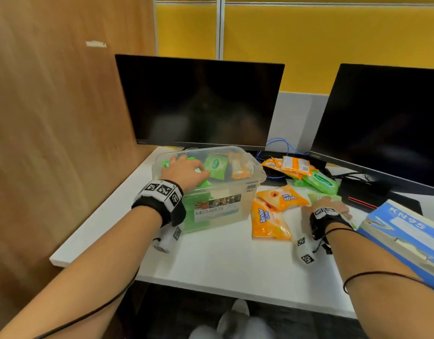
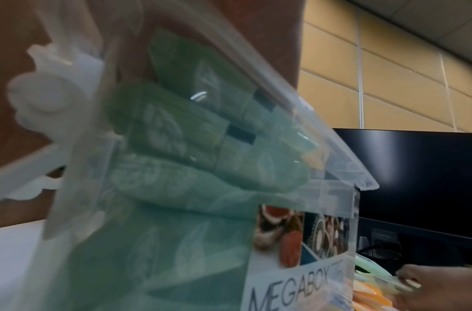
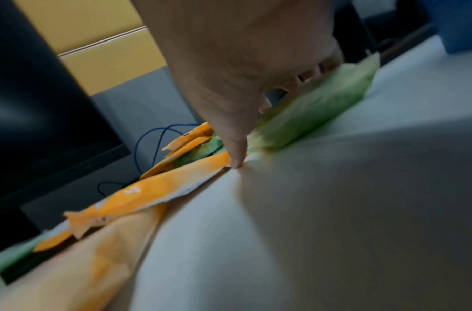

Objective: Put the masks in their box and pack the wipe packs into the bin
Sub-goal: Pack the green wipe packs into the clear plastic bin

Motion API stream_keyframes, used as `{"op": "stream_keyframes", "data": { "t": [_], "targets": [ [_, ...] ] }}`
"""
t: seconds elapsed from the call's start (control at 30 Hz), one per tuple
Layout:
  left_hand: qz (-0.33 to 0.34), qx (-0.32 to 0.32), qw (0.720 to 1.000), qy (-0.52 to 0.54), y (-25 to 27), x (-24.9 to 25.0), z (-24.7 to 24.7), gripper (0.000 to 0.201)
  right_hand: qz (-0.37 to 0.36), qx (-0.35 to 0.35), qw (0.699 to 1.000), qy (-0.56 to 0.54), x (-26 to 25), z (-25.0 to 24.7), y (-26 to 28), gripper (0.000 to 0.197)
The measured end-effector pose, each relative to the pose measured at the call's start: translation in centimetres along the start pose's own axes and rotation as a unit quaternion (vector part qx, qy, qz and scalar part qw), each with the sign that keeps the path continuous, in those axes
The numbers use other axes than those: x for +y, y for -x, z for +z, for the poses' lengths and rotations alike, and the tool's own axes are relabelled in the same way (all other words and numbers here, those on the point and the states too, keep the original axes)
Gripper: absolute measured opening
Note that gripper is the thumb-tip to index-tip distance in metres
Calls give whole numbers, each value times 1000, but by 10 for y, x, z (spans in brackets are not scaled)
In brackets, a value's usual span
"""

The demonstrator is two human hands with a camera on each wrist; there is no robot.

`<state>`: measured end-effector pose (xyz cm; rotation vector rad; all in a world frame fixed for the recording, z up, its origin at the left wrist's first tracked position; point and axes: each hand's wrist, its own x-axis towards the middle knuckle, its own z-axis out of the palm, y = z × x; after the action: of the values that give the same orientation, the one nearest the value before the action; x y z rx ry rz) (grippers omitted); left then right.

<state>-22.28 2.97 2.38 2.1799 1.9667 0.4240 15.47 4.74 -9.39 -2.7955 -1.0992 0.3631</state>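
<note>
Head view: right hand (image 1: 331, 210) curls round a likely soft, slippery green pack (image 1: 320, 197) right of the bin (image 1: 253, 178); left hand (image 1: 184, 171) reaches inside it, grip unclear.

Bright even light; head view sharp, both wrist views motion-blurred.

A left monitor (image 1: 198, 101) and right monitor (image 1: 387, 123) stand on the white desk (image 1: 211, 260), blue cable (image 1: 287, 149) between.
</note>
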Motion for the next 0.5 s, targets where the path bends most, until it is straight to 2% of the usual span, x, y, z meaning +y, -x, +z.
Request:
{"op": "stream_keyframes", "data": {
  "t": [0.1,0.17,0.23,0.27,0.33,0.37,0.4,0.47,0.5],
  "targets": [
    [5,3,1000,8,-2,-1,0,34,-27,-19,999,-36,-7,-2,2,88],
    [6,6,1000,11,-2,-2,1,34,-50,-38,995,-76,-10,-2,-7,95],
    [10,15,1000,17,-2,-2,1,35,-43,-68,979,-190,-19,-10,-6,97],
    [12,21,1000,19,-2,-1,1,36,-41,-57,956,-287,-25,-20,7,95],
    [13,37,999,20,-2,-1,0,40,-57,-21,872,-485,-41,-47,38,84],
    [13,43,999,19,-1,-1,0,42,-87,-36,812,-577,-48,-56,50,68],
    [14,46,999,21,-1,-1,0,44,-123,-81,744,-652,-56,-65,64,57],
    [15,44,999,30,-1,-1,-1,46,-167,-244,584,-756,-69,-83,92,46],
    [12,39,999,30,-1,-1,-1,47,-184,-311,536,-763,-75,-93,102,47]
  ]
}}
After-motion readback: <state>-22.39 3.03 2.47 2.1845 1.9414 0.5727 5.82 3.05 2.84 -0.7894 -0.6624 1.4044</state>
